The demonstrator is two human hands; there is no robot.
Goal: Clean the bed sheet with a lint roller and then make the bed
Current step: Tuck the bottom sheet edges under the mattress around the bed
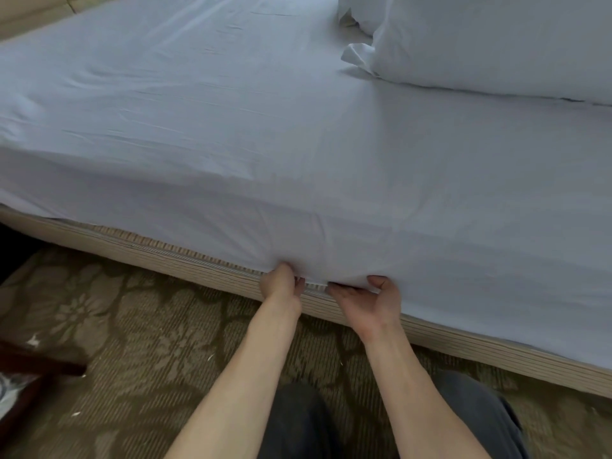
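Along the near edge of the bed (pixel 159 256), the smooth white fabric bed sheet (pixel 298 144) is hanging down over the mattress side. Your left grip (pixel 281 283) is curling tight around its lower hem. Just beside it, your right grip (pixel 367 299), palm up, is pinching the same hem under the thumb. Plump white pillows (pixel 496 44) are lying at the bed's far right corner.

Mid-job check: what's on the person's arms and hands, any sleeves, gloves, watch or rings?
Both forearms are bare as far as the frame shows, no sleeves. The left hand and right hand wear no gloves; no watch, bracelet or rings visible. Dark grey trousers show below.
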